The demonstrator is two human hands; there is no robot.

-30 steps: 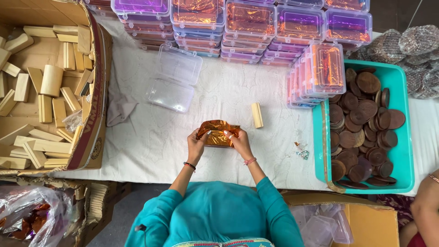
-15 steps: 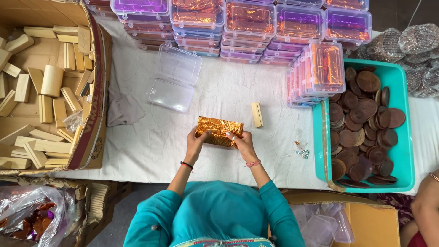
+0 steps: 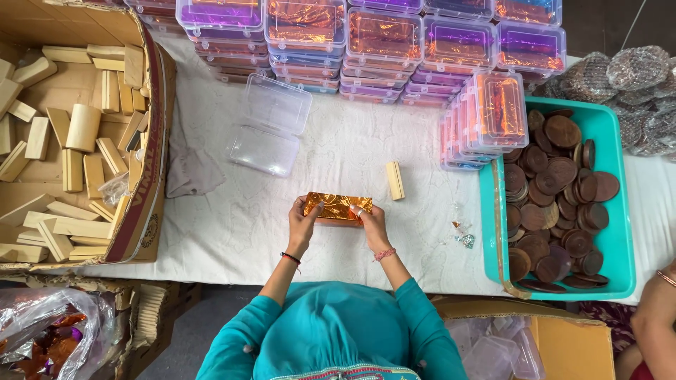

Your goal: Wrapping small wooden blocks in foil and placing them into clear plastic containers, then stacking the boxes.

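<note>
While both hands grip orange foil packet (image 3: 336,207) | left hand (image 3: 304,219) | right hand (image 3: 369,220) | wooden block (image 3: 395,181) beside

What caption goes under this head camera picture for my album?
Left hand and right hand press shiny orange foil around a small rectangular block on a white cloth-covered table.
</note>
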